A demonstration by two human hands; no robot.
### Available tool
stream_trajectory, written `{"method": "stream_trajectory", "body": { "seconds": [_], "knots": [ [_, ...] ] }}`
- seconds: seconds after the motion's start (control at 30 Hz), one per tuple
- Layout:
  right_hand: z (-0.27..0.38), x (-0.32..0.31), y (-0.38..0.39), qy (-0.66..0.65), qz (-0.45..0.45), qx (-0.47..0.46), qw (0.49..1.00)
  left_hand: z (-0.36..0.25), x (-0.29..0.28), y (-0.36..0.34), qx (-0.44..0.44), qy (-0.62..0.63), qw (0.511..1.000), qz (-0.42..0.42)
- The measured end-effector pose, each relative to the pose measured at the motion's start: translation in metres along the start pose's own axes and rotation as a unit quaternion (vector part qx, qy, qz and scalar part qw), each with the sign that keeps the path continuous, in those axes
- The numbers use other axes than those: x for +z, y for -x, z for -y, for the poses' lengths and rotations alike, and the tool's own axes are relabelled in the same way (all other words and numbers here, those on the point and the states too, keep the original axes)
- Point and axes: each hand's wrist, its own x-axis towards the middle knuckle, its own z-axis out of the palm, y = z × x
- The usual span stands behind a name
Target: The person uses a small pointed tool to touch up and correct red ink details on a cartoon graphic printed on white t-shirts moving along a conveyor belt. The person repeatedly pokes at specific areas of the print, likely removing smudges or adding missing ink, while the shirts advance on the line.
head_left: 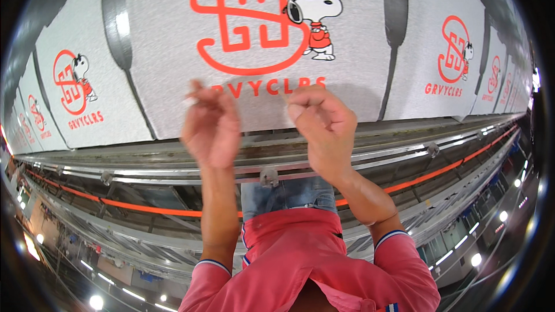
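Note:
Grey fabric panels point(352, 29) lie in a row, printed with red emblems and a cartoon dog. My left hand point(211, 124) is raised over the lower part of the middle panel, blurred, its fingers loosely bent and apart with nothing clear in them. To its right, my right hand point(324, 130) is curled, thumb against index finger, over the same panel's lower print; a small pale sliver shows at the fingertips, too small to name. I cannot tell whether either hand touches the fabric.
A long metal rail point(404, 155) with clamp knobs point(269, 178) runs along the panels' near edge, just in front of my body. An orange strip point(144, 208) runs beside it on both sides. Metal framework and lamps fill the lower corners.

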Motion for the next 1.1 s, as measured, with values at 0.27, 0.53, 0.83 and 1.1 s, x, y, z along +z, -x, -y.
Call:
{"method": "stream_trajectory", "body": {
  "seconds": [0.27,0.53,0.83,1.1],
  "knots": [
    [-0.020,-0.092,-0.054,0.356,-0.095,-0.280,0.887,-0.098,0.005,0.067,0.085,-0.096,0.981,0.146],
    [-0.033,-0.093,-0.070,0.468,-0.069,-0.364,0.803,-0.109,-0.028,0.087,0.089,-0.171,0.964,0.185],
    [-0.033,-0.094,-0.070,0.483,-0.076,-0.368,0.791,-0.111,-0.028,0.087,0.079,-0.169,0.965,0.185],
    [-0.034,-0.095,-0.071,0.485,-0.073,-0.369,0.789,-0.112,-0.029,0.087,0.074,-0.176,0.964,0.187]
  ]
}}
